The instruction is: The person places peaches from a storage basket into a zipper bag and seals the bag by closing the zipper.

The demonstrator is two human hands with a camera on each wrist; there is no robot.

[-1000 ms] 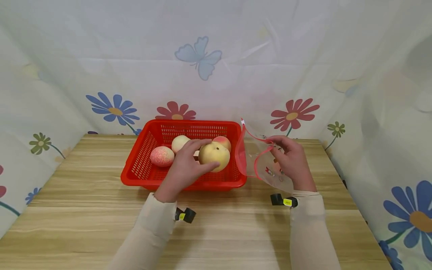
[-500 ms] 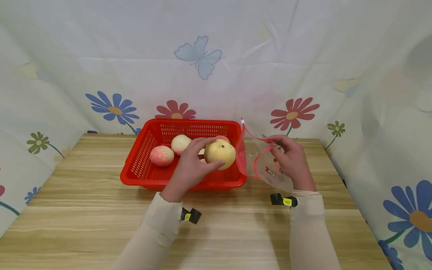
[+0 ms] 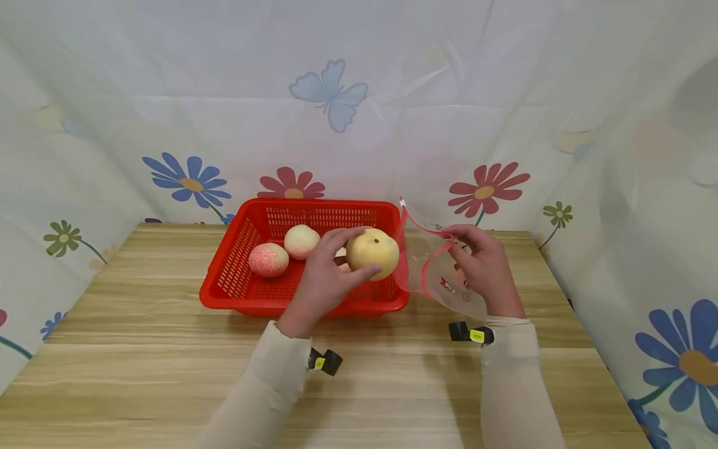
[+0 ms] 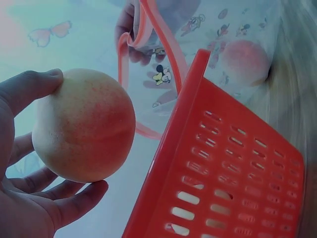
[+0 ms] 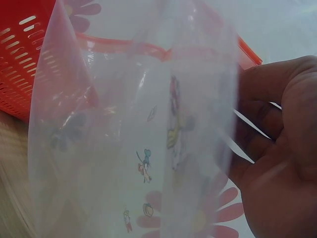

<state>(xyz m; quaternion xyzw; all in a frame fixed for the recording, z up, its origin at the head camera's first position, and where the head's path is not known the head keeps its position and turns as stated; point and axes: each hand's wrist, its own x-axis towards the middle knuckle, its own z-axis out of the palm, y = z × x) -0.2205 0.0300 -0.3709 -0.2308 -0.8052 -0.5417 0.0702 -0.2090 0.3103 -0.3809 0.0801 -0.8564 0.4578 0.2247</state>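
Above the right part of a red basket (image 3: 247,304), my left hand (image 3: 322,274) grips a yellowish peach (image 3: 378,252) between thumb and fingers. In the left wrist view this peach (image 4: 86,126) shows a red blush, level with the basket's rim. My right hand (image 3: 485,265) pinches the red-edged mouth of a clear zip bag (image 3: 412,255) printed with small cartoon figures. The bag's mouth gapes toward the basket, its edge overlapping the basket's right side. Through the plastic, another peach (image 4: 245,62) shows low in the bag.
Inside the basket lie a pink-speckled peach (image 3: 269,260) and a paler peach (image 3: 301,241); more fruit is partly hidden behind my left hand. The basket stands on a wood-grain table (image 3: 387,380). A flower-print curtain (image 3: 381,143) encloses the back and sides.
My left hand has moved right with the peach, from over the basket's middle toward the bag's mouth. The right hand and the bag have stayed almost still.
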